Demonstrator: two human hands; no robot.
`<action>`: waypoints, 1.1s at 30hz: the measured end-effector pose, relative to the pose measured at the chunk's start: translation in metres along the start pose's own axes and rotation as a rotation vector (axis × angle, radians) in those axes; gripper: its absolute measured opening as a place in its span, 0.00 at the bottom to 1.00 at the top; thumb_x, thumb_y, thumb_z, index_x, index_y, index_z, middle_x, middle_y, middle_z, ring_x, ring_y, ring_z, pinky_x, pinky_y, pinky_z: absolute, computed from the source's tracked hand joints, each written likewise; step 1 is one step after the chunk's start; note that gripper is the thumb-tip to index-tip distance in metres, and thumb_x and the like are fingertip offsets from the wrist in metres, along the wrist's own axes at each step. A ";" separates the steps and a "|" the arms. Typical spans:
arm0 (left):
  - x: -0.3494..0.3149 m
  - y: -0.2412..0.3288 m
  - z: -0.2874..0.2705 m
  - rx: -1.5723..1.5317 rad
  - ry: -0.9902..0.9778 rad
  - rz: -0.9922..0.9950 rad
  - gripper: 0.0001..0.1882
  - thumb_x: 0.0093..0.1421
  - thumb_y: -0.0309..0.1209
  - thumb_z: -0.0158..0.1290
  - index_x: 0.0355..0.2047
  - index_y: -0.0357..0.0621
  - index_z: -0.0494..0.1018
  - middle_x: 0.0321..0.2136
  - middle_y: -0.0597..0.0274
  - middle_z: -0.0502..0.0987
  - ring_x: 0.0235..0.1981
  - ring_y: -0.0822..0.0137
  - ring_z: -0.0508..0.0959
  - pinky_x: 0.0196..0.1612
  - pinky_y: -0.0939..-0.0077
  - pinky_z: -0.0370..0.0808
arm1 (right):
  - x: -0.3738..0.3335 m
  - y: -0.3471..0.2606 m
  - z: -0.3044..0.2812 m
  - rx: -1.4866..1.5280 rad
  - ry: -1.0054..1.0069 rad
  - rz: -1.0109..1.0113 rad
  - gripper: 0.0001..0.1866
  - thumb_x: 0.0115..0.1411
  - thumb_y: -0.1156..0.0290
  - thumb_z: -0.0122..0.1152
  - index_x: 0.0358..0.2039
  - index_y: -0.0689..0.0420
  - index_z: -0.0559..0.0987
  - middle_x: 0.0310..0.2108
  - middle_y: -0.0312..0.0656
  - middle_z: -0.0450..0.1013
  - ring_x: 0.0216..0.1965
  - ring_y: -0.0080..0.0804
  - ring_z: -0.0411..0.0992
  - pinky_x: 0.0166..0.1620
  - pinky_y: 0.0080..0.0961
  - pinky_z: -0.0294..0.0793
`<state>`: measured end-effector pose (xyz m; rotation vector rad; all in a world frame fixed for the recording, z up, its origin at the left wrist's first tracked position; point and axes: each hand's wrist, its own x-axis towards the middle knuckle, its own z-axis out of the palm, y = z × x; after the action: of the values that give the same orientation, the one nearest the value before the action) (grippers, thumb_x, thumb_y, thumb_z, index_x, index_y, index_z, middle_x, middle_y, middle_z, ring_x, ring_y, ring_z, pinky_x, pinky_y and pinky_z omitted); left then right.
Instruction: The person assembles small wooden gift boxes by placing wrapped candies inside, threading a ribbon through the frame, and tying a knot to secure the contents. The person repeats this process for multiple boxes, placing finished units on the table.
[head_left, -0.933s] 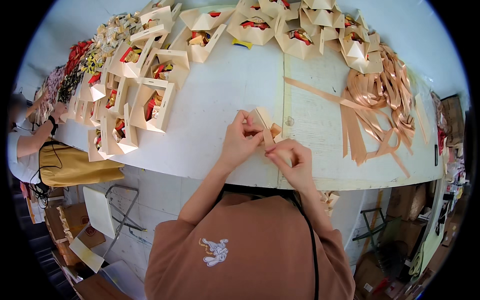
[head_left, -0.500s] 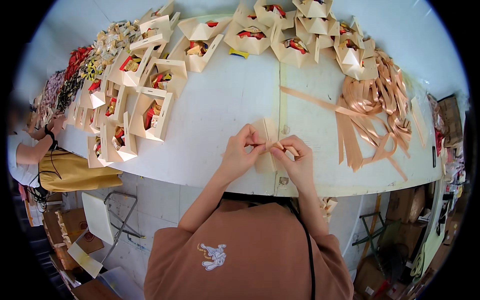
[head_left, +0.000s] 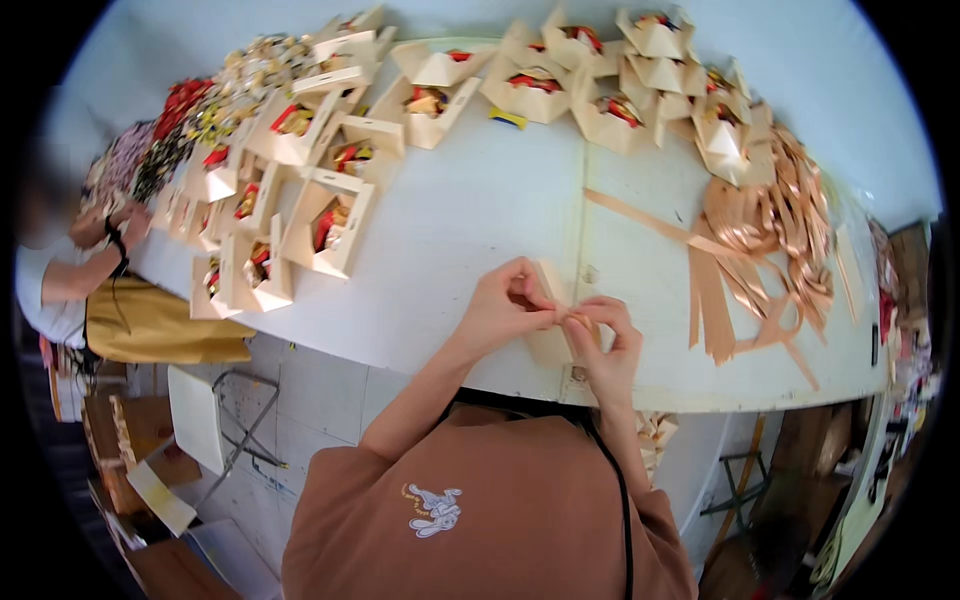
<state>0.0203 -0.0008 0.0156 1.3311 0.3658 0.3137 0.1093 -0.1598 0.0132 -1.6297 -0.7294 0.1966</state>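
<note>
A closed cream cardboard box point(head_left: 550, 348) lies near the front edge of the table, mostly covered by my hands. Above it, my left hand point(head_left: 503, 308) pinches a strip of peach ribbon at the middle of the box, thumb against fingers. My right hand point(head_left: 608, 336) meets it from the other side, its thumb and forefinger also closed on the ribbon. The fingertips of both hands nearly touch, and they hide most of the ribbon; motion blurs the rest. To the right is a heap of loose peach satin ribbons point(head_left: 755, 215), with one strand point(head_left: 640, 215) stretching toward the box.
Open cream boxes point(head_left: 330, 222) filled with wrapped sweets crowd the table's left, and more boxes point(head_left: 530, 85) stand along the back. Heaps of wrapped sweets point(head_left: 260, 75) lie far left, beside a person point(head_left: 75, 270) at work. A folding chair point(head_left: 200, 415) stands below the table.
The whole view has shifted, so the table's contents appear farther right and slightly lower. My hands stay at the box, pinching the ribbon, their fingertips slightly rearranged.
</note>
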 end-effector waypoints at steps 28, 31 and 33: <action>-0.044 -0.015 -0.100 1.502 0.817 0.464 0.06 0.57 0.27 0.60 0.36 0.42 0.80 0.32 0.59 0.79 0.30 0.56 0.80 0.32 0.65 0.78 | 0.013 0.010 -0.120 -0.683 0.044 0.058 0.10 0.60 0.77 0.62 0.42 0.61 0.79 0.37 0.49 0.76 0.41 0.48 0.76 0.44 0.35 0.75; -0.038 -0.017 -0.055 1.343 0.709 0.531 0.05 0.58 0.26 0.59 0.35 0.43 0.80 0.31 0.60 0.79 0.27 0.57 0.79 0.30 0.66 0.77 | 0.097 0.046 -0.075 -0.649 0.011 -0.243 0.12 0.58 0.74 0.65 0.43 0.60 0.80 0.41 0.44 0.75 0.47 0.43 0.73 0.49 0.35 0.73; -0.028 -0.017 -0.034 1.257 0.669 0.570 0.05 0.58 0.26 0.58 0.35 0.43 0.80 0.31 0.61 0.78 0.26 0.57 0.79 0.30 0.66 0.77 | 0.140 0.070 -0.039 -0.719 -0.049 -0.395 0.15 0.57 0.72 0.66 0.45 0.58 0.81 0.41 0.42 0.75 0.47 0.40 0.72 0.48 0.35 0.74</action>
<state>-0.0191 0.0138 -0.0050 2.5607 0.8077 1.1427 0.2628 -0.1156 -0.0056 -2.1041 -1.2335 -0.3528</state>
